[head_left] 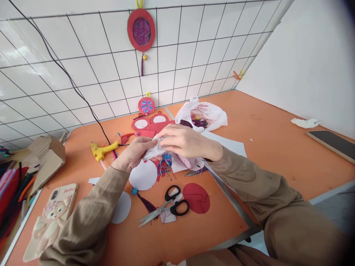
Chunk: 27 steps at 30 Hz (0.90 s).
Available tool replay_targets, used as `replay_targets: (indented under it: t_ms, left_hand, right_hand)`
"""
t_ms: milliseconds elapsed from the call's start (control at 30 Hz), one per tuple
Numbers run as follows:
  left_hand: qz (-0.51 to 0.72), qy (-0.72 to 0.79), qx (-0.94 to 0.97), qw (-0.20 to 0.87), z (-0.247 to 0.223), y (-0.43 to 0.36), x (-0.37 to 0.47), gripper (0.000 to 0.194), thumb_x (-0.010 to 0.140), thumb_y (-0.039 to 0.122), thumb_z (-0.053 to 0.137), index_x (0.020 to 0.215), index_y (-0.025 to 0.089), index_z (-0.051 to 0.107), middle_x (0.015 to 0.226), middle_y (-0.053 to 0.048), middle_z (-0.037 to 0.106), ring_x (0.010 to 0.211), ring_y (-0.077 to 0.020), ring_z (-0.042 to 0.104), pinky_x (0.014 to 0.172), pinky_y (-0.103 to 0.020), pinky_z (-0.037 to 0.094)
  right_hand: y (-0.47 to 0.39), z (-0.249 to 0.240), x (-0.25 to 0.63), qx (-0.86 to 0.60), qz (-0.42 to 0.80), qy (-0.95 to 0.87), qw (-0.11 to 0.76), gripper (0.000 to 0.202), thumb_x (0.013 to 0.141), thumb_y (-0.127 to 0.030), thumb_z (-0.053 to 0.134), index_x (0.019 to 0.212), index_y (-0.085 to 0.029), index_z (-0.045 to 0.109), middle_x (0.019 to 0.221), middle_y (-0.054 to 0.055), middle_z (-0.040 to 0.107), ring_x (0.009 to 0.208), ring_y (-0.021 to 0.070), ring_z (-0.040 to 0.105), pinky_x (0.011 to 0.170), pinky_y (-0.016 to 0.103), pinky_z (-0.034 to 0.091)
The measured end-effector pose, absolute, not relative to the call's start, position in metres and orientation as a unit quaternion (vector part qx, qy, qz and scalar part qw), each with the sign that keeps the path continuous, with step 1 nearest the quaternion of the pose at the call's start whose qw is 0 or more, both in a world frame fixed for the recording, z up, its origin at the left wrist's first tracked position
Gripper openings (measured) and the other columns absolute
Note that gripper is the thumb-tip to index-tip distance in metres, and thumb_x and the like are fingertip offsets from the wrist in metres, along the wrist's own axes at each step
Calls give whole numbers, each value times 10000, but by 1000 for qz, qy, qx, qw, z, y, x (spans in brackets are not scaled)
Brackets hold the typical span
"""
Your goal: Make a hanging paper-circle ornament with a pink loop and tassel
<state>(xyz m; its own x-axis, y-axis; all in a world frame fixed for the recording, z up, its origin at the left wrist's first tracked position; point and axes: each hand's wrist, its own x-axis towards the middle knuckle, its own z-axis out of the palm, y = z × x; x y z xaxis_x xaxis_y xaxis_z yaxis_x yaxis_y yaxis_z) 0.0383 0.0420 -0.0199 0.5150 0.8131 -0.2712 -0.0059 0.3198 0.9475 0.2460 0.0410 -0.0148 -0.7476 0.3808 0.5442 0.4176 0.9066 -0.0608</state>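
Note:
My left hand (pixel 136 152) pinches the left edge of a white crumpled cloth (pixel 155 148) with thin dark lines, held above the orange table. Across its upper right side lies my right hand (pixel 184 141), its fingers bent over the cloth and closed on it. Beneath the hands are blue and red scraps (pixel 165 162) and a white paper disc (pixel 143 175). Nearer the front edge, black-handled scissors (pixel 166 207) lie with blades slightly apart beside a red disc (pixel 196 198). A dark tassel with a blue bead (pixel 134 191) rests left of the scissors.
A yellow glue gun (pixel 104 149) and a phone in a bear case (pixel 52 221) lie left. Behind the hands are red rings (pixel 141 124) and a white plastic bag (pixel 216 114). A red-framed ornament (pixel 141 29) hangs on the tiled wall. A dark flat object (pixel 334 144) lies right.

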Motion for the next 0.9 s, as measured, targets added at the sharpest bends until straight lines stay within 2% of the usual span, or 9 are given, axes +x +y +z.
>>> replay_targets:
  t_ms: [67, 167, 400, 500, 567, 633, 733, 800, 900]
  left_hand:
    - [300, 398, 469, 729, -21, 44, 38, 225, 698, 310, 771, 742, 99, 707, 682, -105, 712, 520, -164, 662, 489, -232, 509]
    - [306, 413, 440, 736, -22, 45, 37, 174, 760, 251, 728, 748, 78, 714, 672, -122, 720, 537, -169, 679, 540, -251, 566]
    - [301, 397, 469, 729, -25, 45, 36, 183, 788, 228, 737, 757, 50, 712, 627, -112, 714, 523, -157, 677, 512, -214, 548]
    - [297, 383, 468, 739, -27, 45, 37, 165, 811, 206, 713, 757, 51, 713, 620, -114, 715, 522, -154, 675, 517, -214, 550]
    - [293, 373, 465, 747, -28, 44, 37, 132, 805, 179, 715, 771, 51, 716, 629, -113, 719, 534, -151, 677, 515, -207, 547]
    - [287, 368, 462, 754, -28, 44, 38, 88, 787, 135, 720, 793, 47, 721, 658, -113, 729, 559, -148, 686, 540, -204, 558]
    - [281, 384, 445, 758, -27, 42, 40, 69, 755, 45, 711, 823, 40, 722, 704, -114, 742, 604, -159, 708, 580, -214, 578]
    - [289, 399, 432, 755, -26, 42, 42, 65, 752, 1, 683, 797, 38, 713, 673, -104, 733, 582, -158, 705, 566, -209, 574]
    - [303, 407, 416, 755, -25, 40, 47, 102, 769, -40, 631, 747, 34, 698, 635, -98, 717, 532, -149, 689, 545, -212, 571]
  right_hand:
    - [41, -14, 249, -220, -11, -946, 239, 190, 935, -203, 532, 863, -147, 699, 971, 83, 666, 899, 179, 575, 769, 303, 453]
    - [40, -13, 253, -266, 14, -948, 173, 193, 919, -209, 546, 814, -162, 701, 831, 46, 652, 805, 161, 564, 690, 277, 395]
    - [37, -5, 251, -396, 29, -917, 28, 212, 901, -205, 511, 760, -153, 662, 781, 46, 657, 693, 139, 534, 591, 272, 244]
    - [29, 3, 253, -428, 14, -903, 39, 225, 900, -196, 494, 754, -148, 658, 771, 48, 660, 697, 144, 541, 584, 274, 230]
    - [19, 8, 254, -405, 35, -909, 86, 211, 901, -194, 500, 793, -157, 677, 779, 36, 668, 710, 142, 552, 603, 271, 267]
    - [6, 10, 250, -329, 114, -932, 103, 175, 896, -177, 526, 854, -169, 696, 808, 18, 683, 738, 133, 569, 651, 264, 327]
    - [-15, -2, 238, -198, 221, -955, 25, 133, 882, -138, 563, 884, -161, 694, 844, 16, 680, 759, 122, 574, 667, 253, 359]
    - [-29, -17, 229, -165, 211, -963, -37, 114, 861, -137, 596, 937, -146, 680, 874, 33, 653, 759, 133, 553, 616, 261, 331]
    - [-47, -39, 220, -169, 146, -973, -67, 107, 846, -135, 584, 938, -134, 639, 923, 61, 602, 762, 152, 506, 542, 282, 238]
